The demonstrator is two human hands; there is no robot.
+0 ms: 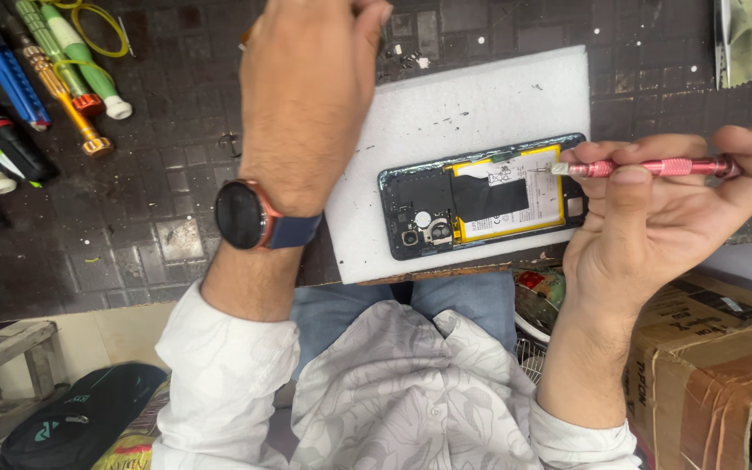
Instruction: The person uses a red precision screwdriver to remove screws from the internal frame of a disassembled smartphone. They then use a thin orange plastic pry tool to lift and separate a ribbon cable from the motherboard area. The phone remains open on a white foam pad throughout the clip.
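The right hand [654, 218] pinched a pink screwdriver [654, 167] at the opened phone [480, 196] on the white foam pad [472, 104], while the left hand [306, 96], grip unseen, hovered above the worktop [167, 174]; steadying the phone seemed advisable.

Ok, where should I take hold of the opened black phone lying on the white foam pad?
Probably by the long edges of the opened black phone, coming from above at its camera end. It lies flat, back open, so its battery is exposed, and the right hand works at the other end.
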